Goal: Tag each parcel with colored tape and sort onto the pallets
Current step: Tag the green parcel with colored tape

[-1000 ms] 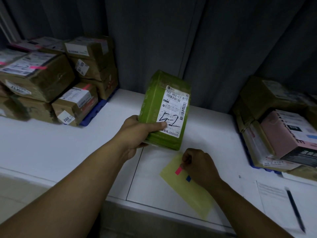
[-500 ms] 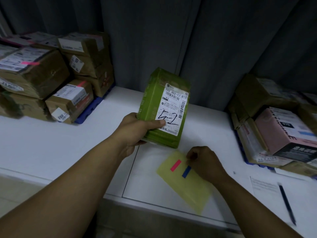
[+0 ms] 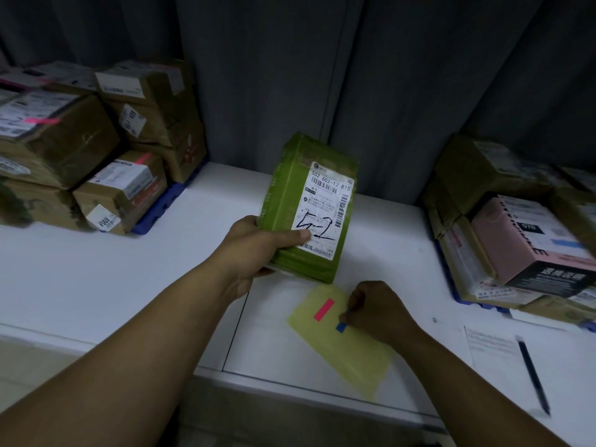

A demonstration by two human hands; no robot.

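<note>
- Left hand clasps the green parcel, grip firm.
- Right hand has left the pink strip, now pinching the blue strip: blue tag, likely.

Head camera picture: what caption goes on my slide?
Left hand holds a green parcel while the right hand pinches blue tape on the yellow sheet.

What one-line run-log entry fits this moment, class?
left hand: holds parcel | right hand: pinches blue tape on sheet | pink tape: on sheet | parcel: no tape seen
</note>
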